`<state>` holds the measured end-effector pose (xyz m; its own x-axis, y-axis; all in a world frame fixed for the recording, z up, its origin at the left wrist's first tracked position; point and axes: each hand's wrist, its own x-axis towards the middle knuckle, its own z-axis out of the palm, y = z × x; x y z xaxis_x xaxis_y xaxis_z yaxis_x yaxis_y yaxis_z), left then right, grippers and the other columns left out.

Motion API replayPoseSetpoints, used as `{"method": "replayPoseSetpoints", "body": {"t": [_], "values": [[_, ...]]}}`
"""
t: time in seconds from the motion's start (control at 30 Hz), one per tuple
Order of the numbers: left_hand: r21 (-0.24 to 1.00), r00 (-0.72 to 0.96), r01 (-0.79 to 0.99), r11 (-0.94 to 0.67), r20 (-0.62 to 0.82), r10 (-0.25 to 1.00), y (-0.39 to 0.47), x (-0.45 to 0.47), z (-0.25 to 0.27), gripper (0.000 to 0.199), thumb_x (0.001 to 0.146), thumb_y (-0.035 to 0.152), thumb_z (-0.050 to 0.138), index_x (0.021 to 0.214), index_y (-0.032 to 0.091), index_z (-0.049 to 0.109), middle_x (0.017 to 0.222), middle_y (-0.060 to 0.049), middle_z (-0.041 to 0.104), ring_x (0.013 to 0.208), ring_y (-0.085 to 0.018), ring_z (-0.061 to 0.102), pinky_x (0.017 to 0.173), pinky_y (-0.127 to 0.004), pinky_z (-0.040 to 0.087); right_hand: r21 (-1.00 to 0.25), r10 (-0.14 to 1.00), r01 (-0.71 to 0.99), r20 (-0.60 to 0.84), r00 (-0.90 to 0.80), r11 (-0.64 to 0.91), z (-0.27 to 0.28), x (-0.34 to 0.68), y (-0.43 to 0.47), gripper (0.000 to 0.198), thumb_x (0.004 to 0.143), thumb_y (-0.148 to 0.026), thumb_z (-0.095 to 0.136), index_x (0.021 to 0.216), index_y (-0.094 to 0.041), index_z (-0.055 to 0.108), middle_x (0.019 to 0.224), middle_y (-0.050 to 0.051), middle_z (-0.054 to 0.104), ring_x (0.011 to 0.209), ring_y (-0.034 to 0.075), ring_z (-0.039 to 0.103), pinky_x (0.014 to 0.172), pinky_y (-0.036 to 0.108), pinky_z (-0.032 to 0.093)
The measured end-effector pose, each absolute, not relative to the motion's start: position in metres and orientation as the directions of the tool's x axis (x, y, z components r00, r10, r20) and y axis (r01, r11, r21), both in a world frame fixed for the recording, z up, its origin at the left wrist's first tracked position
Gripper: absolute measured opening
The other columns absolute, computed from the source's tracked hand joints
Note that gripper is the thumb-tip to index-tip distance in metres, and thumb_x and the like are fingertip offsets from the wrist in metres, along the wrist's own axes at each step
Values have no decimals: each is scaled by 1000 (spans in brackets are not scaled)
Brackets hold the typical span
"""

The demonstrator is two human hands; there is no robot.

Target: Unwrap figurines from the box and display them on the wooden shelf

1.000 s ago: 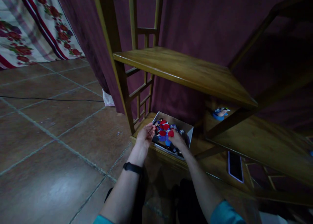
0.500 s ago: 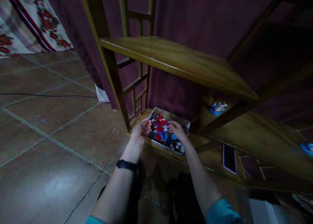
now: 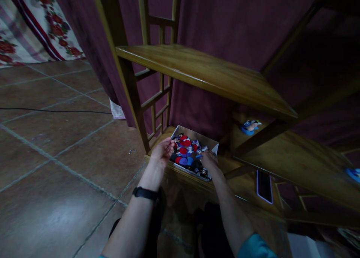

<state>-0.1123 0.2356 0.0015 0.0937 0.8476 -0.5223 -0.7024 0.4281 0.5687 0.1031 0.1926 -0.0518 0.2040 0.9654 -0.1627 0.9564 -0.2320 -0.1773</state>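
Head view: one wooden shelf unit (image 3: 208, 72), and on its lowest board one open box (image 3: 209, 142) heaped with small red and blue trinkets (image 3: 185, 153), too many to count. My two hands are at the box, the left hand (image 3: 161, 153) loosely cupped at its left edge, the right hand (image 3: 208, 160) curled on the pile; what it pinches, I cannot tell.

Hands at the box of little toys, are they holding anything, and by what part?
Cannot be told: both the left hand and right hand rest at the grey cardboard box, fingers hidden.
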Motion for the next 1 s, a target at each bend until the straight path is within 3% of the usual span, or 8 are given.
{"method": "replayPoseSetpoints", "body": {"t": [0.1, 0.23, 0.4, 0.53, 0.63, 0.73, 0.87, 1.0], "values": [[579, 85, -696, 424, -520, 850, 237, -114, -1, 18, 74, 2, 50, 86, 12, 59, 70, -6, 63, 53, -8, 59, 45, -15, 45, -329, 933, 874, -169, 319, -358, -42, 110, 204, 25, 81, -26, 42, 94, -24, 63, 96, 7, 65, 90, 21, 57, 74, 30, 40], [664, 52, -620, 418, -496, 867, 232, -104, 1, 15, 73, 3, 51, 82, 11, 60, 68, -6, 63, 51, -8, 58, 44, -16, 44, -680, 930, 648, -145, 338, -342, -33, 110, 213, 25, 81, -29, 39, 88, -19, 61, 80, 3, 66, 74, 16, 59, 65, 25, 44], [755, 199, -458, 469, -427, 882, 220, -78, 3, 19, 63, 7, 67, 81, 12, 63, 64, -3, 62, 48, -8, 56, 42, -16, 42, -916, 986, 367, -140, 85, -162, -30, 84, 210, 21, 78, -34, 45, 81, -18, 60, 68, -2, 62, 60, 11, 56, 56, 21, 45], [772, 156, -474, 423, -399, 904, 220, -72, 2, 27, 54, -2, 69, 75, 13, 62, 54, 2, 57, 43, -7, 53, 41, -15, 40, -968, 993, 232, -109, -54, -93, -16, 78, 206, 25, 76, -37, 50, 88, -18, 61, 71, -1, 63, 63, 10, 57, 60, 22, 47], [790, 28, -513, 335, -375, 927, 226, -81, 1, 25, 56, -4, 65, 74, 12, 60, 53, 3, 56, 43, -7, 53, 41, -15, 41, -985, 961, 155, -24, 274, -69, -2, 100, 209, 30, 77, -36, 45, 96, -17, 59, 79, 2, 65, 63, 10, 56, 60, 22, 47], [768, -27, -548, 331, -412, 911, 232, -93, 1, 18, 62, -2, 61, 75, 12, 58, 56, 0, 58, 44, -8, 54, 41, -15, 40, -963, 820, 251, 64, 569, -99, 2, 121, 213, 29, 76, -27, 41, 98, -16, 57, 83, 4, 65, 65, 10, 56, 61, 23, 46], [686, -1, -613, 392, -496, 868, 236, -104, 2, 17, 64, -1, 58, 76, 11, 57, 58, -1, 59, 46, -8, 55, 41, -15, 41, -866, 919, 461, 6, 395, -193, -13, 122, 210, 27, 73, -15, 37, 83, -16, 62, 79, 4, 66, 73, 14, 59, 69, 26, 46], [645, 20, -640, 418, -529, 848, 238, -110, 0, 17, 66, 1, 58, 77, 12, 56, 59, 0, 58, 47, -8, 55, 43, -15, 42, -636, 981, 749, -168, 99, -185, -27, 112, 198, 29, 71, -10, 41, 83, -21, 66, 85, 2, 67, 82, 15, 59, 72, 25, 43]]}}
